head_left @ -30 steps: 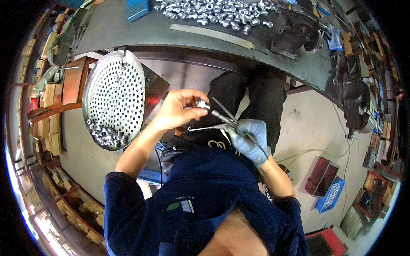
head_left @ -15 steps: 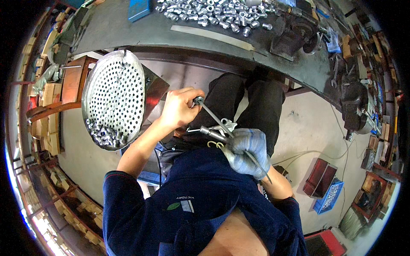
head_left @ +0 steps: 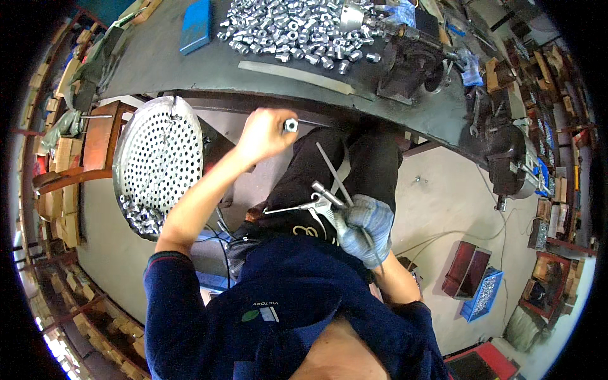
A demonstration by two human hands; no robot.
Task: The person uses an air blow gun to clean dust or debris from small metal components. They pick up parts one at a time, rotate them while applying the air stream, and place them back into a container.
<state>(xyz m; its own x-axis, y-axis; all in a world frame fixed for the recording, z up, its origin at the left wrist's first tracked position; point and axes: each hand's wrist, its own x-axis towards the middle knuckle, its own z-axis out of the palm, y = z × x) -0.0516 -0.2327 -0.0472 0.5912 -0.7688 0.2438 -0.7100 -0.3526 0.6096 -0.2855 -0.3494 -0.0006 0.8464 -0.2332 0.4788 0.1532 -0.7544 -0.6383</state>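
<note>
My bare left hand (head_left: 265,136) is closed around a small metal hex fitting (head_left: 291,125), whose bored end shows beyond the fingers. It is over my lap, near the bench edge and apart from the rod. In a grey-blue glove, my right hand (head_left: 366,229) is closed on a long thin metal rod (head_left: 333,172) that sticks out on both sides of the fist. A short metal cylinder (head_left: 324,191) and a silvery air blow gun (head_left: 320,208) with a thin nozzle come out of the same fist. How the glove grips each one is partly hidden.
Many hex fittings (head_left: 291,31) are heaped on the dark bench (head_left: 152,63), beside a blue box (head_left: 195,26) and a vise (head_left: 408,66). At left stands a perforated metal pan (head_left: 161,142) with fittings along its near edge. A blue bin (head_left: 482,294) sits on the floor at right.
My left hand has moved up and away from the rod, carrying the fitting that was at the rod's tip. The right hand has barely shifted. The head view has moved slightly.
</note>
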